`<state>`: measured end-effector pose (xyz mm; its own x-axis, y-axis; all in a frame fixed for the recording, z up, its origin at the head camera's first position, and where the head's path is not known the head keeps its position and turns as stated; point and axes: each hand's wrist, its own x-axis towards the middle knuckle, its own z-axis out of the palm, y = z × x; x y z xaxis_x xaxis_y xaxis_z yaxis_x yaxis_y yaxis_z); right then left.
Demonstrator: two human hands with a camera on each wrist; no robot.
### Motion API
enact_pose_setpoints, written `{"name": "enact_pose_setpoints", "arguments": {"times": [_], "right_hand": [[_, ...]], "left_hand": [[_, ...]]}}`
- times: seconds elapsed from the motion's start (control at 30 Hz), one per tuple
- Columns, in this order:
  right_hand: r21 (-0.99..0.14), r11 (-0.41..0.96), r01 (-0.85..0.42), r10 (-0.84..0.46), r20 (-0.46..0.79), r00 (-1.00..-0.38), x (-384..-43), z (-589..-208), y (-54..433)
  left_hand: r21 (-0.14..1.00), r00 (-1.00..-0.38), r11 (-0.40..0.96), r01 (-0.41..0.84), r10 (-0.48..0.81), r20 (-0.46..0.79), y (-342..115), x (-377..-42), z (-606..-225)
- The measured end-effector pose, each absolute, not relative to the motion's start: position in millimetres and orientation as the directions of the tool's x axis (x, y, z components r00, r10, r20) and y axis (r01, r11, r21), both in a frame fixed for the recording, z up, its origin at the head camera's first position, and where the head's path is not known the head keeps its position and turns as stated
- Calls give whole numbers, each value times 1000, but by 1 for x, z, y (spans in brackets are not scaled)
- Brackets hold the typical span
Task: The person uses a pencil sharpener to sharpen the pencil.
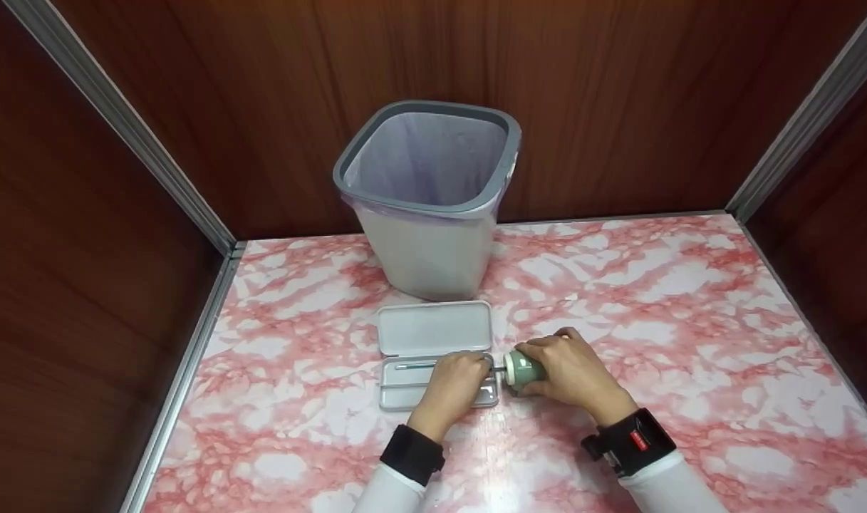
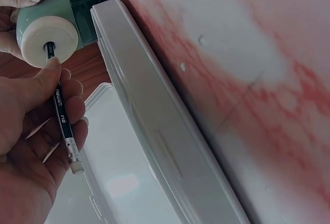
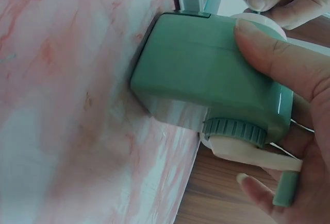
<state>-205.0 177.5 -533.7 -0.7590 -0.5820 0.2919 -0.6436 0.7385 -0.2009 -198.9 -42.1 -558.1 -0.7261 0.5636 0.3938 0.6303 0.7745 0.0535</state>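
My left hand (image 1: pixel 456 385) pinches a black pencil (image 2: pixel 61 113) with a white eraser on a silver band. The pencil's front end sits in the hole of the cream front of a green pencil sharpener (image 3: pixel 191 69). My right hand (image 1: pixel 572 367) grips the sharpener's body, thumb on one side. At its back, a cream crank (image 3: pixel 252 154) with a green knob lies by the right palm. Beneath the left hand is a grey pencil case (image 1: pixel 393 399), lid (image 1: pixel 434 328) folded back, with a thin teal stick (image 1: pixel 413 366) inside.
A grey waste bin (image 1: pixel 433 249) with a pale purple liner stands behind the pencil case. Dark wood panels (image 1: pixel 618 107) enclose the red-and-white marbled table (image 1: pixel 298 456) at the back and both sides.
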Motion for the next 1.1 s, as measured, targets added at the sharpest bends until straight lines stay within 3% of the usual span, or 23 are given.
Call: {"name": "enact_pose_setpoints", "arguments": {"times": [0.33, 0.87, 1.1], "right_hand": [[-197, 747, -635, -572, 294, -765, -206, -534, 177], [-213, 777, -593, -535, 272, -800, -203, -532, 180], [-168, 801, -575, -516, 292, -805, -200, -535, 176]], "left_hand": [[41, -734, 775, 631, 579, 355, -41, -202, -556], [56, -723, 770, 636, 569, 393, -36, -204, -558], [79, -733, 778, 623, 546, 405, -39, -203, -562]]}}
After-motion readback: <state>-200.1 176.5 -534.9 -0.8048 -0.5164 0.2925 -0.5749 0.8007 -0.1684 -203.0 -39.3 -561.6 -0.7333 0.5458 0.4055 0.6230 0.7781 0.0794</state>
